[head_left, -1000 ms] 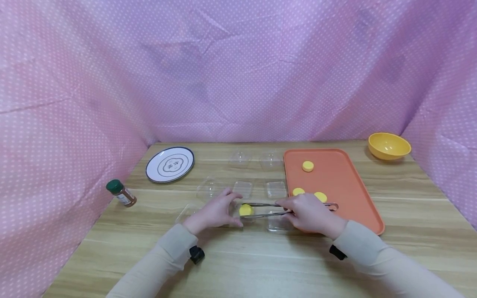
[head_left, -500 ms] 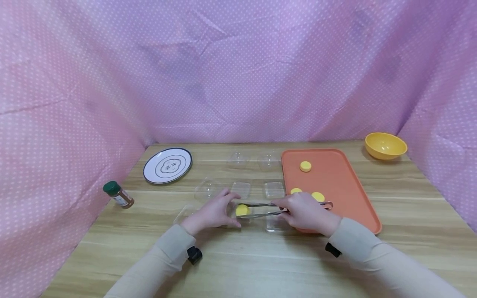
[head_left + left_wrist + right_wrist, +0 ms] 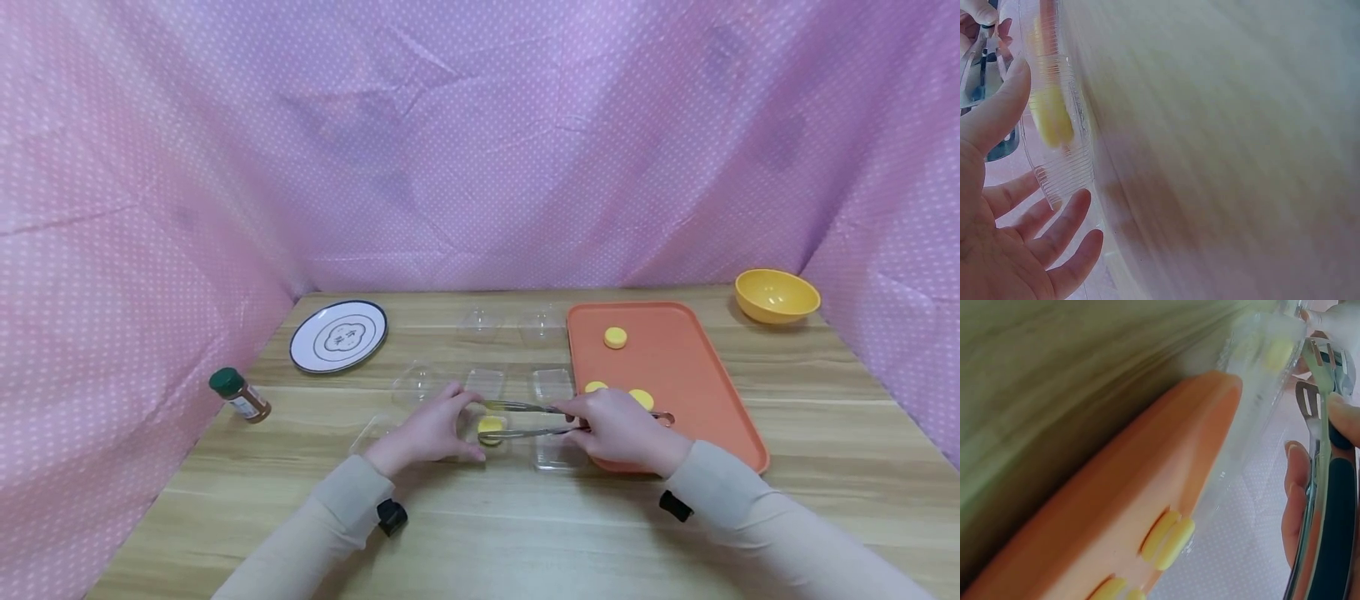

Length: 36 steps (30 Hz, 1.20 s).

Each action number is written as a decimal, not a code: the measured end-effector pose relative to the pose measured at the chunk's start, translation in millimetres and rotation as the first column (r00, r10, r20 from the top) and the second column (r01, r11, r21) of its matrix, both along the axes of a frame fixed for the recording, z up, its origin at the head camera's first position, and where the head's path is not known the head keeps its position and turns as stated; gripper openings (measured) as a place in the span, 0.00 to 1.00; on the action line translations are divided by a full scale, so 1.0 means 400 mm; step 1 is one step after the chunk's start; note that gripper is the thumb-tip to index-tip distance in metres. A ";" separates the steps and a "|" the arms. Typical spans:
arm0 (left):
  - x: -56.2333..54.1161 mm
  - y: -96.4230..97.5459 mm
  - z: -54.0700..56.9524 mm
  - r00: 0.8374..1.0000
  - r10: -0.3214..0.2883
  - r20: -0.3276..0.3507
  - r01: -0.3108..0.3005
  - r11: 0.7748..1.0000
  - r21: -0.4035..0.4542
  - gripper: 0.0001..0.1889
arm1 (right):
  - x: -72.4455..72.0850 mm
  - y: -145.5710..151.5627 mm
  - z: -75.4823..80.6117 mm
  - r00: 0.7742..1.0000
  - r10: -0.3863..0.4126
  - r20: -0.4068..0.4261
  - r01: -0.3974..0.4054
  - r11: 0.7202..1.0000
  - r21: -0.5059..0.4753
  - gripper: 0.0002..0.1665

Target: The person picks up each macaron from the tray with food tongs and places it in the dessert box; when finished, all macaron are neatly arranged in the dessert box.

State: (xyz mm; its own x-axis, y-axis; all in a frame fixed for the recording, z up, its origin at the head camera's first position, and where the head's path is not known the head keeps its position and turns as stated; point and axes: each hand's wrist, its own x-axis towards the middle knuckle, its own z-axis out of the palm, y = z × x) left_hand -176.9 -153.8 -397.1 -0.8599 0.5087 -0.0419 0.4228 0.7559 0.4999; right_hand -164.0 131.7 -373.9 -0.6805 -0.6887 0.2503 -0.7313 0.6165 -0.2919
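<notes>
My right hand (image 3: 622, 429) grips metal tongs (image 3: 525, 432) with dark handle panels (image 3: 1339, 525), reaching leftward. The tong arms stand apart around a yellow macaron (image 3: 491, 423); the near arm overlaps its front in the head view. This macaron sits inside a small clear plastic box (image 3: 1066, 178). The thumb and fingers of my left hand (image 3: 431, 429) hold the box by its sides from the left. In the left wrist view the outer fingers reach past the box's ribbed end. Part of the box is hidden behind the left hand.
An orange tray (image 3: 682, 358) with several macarons lies to the right, partly under my right hand. More clear boxes (image 3: 552, 383) and clear lids (image 3: 480, 323) stand around. A plate (image 3: 341, 335), a spice jar (image 3: 240, 395) and a yellow bowl (image 3: 777, 296) lie farther out.
The tong arms have spread, letting go of the macaron, which now sits lower in the box. My left hand has stayed on the box. The head view has shifted slightly.
</notes>
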 end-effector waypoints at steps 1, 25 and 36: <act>0.000 0.000 0.001 1.000 -0.001 0.004 0.001 1.000 0.004 0.42 | 0.000 0.003 0.001 1.000 0.000 -0.007 0.000 1.000 -0.003 0.14; 0.006 0.002 0.017 0.996 -0.070 -0.063 0.057 0.982 -0.178 0.48 | 0.023 0.158 0.003 0.984 -0.171 0.051 0.175 0.981 -0.086 0.26; 0.015 0.013 0.039 0.987 -0.066 -0.145 0.047 0.991 -0.129 0.47 | 0.025 0.215 0.001 0.984 -0.170 -0.060 0.161 0.978 -0.132 0.25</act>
State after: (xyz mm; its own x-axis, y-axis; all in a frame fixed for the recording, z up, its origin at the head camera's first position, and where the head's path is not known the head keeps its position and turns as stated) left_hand -170.8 -148.7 -381.4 -0.8315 0.5552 0.0183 0.5290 0.7813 0.3313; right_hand -153.9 217.5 -373.5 -0.7601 -0.5277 0.3791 -0.6434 0.6925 -0.3262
